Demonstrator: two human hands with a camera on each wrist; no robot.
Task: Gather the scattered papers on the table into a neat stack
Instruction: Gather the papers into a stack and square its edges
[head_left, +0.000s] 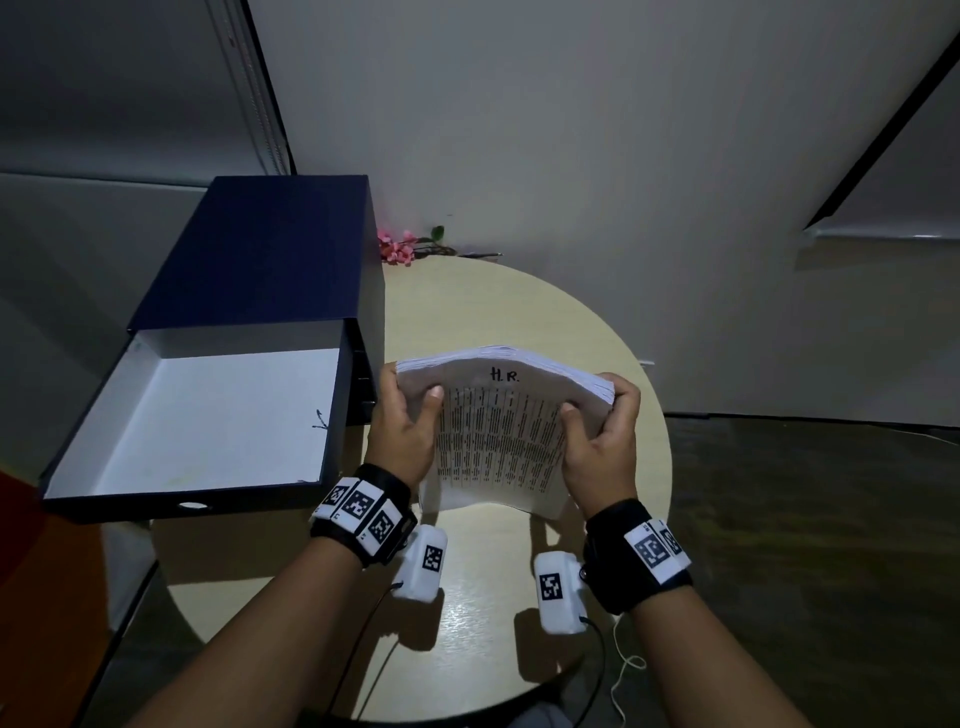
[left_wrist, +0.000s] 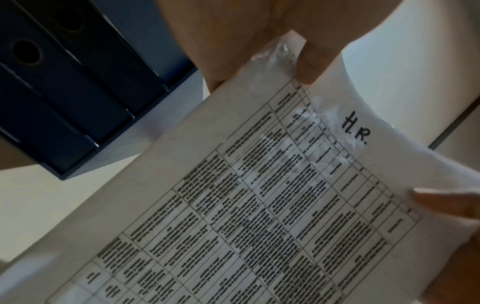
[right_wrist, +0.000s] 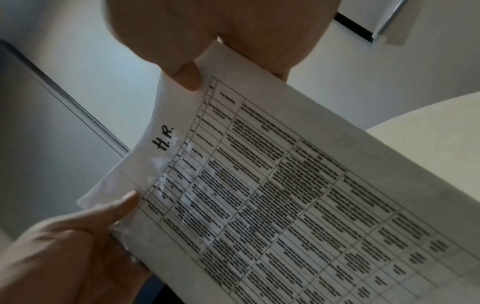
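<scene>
Both hands, left hand (head_left: 402, 426) and right hand (head_left: 602, 436), pinch the paper stack (head_left: 498, 431) (top marked "H.R.") upright, right of the open box (head_left: 208, 415).

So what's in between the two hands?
The stack of papers, marked "H.R.", fills the gap: left hand grips one side, right hand the other, clearest in the head view.

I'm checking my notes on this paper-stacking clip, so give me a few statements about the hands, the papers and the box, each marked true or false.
1. Both hands hold the paper stack. True: the left hand and right hand grip its two sides.
2. The top sheet is blank. False: it carries a printed table and handwritten "H.R."
3. The dark blue box is open, showing no papers inside. True.
4. The stack lies flat on the round table. False: it is held upright, bowed.
5. The box is on the right. False: left.
</scene>
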